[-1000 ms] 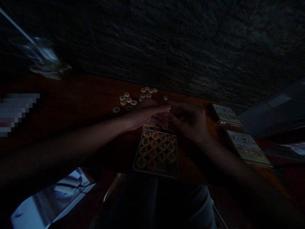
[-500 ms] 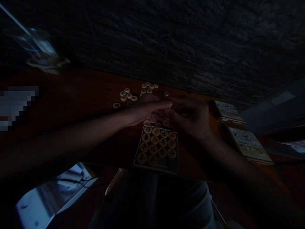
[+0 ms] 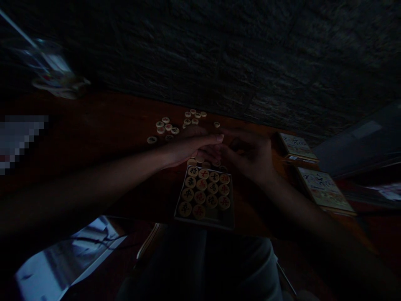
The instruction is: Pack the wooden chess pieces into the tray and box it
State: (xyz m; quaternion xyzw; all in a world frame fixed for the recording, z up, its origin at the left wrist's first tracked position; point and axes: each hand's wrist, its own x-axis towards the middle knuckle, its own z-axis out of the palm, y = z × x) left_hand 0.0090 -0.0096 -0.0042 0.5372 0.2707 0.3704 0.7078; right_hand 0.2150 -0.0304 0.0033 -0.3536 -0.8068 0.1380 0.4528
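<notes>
Over the table, my left hand (image 3: 197,144) reaches in with its thumb stretched out and its fingers extended below, slightly curved. The fingertips of my right hand (image 3: 250,156) meet it near the thumb tip, bent in a pinch; anything between them is lost in the dark. Just below the hands is a shallow box (image 3: 219,217) with rows of round Chinese chess pieces (image 3: 202,184), marked in red and black. The front row has a gap at its right. A few more pieces (image 3: 191,162) lie behind the box, partly hidden by my left hand.
Loose chess pieces (image 3: 168,126) lie in clusters farther back on the wooden table (image 3: 109,121). Two flat boxes (image 3: 324,188) are at the right. A clear container (image 3: 56,67) stands at the far left by the dark stone wall (image 3: 200,50). My legs (image 3: 241,263) are below the table edge.
The whole view has shifted slightly, so everything sits a little to the left and lower. My hands keep almost the same pose, and the pieces in the box are unchanged.
</notes>
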